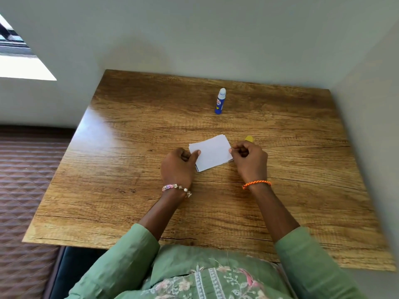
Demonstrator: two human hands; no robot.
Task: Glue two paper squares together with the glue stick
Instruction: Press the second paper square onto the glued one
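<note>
Head view, one wide frame.

Table (pixel 133 152): wooden top, set into a corner between pale walls; its left edge caught a bright glare.

Paper squares (pixel 212 153): white, stacked with edges nearly matched, lying flat near the middle of the table, turned slightly askew. A sliver of the lower sheet showed at the near left corner.

Left hand (pixel 178 167): fingers curled, thumb pressed on the left edge of the paper, pinching it.

Right hand (pixel 249 161): fingers curled closed, fingertips gripping the right edge of the paper.

Glue stick (pixel 220 101): blue body, white tip exposed, standing upright toward the far edge of the table, well apart from both hands.

Yellow cap (pixel 250 138): lay on the table just beyond the right hand, partly hidden by the knuckles.

Beaded bracelet (pixel 176 188) on the left wrist; orange cord bracelet (pixel 256 184) on the right. Green sleeves (pixel 129 255) at the near edge.
</note>
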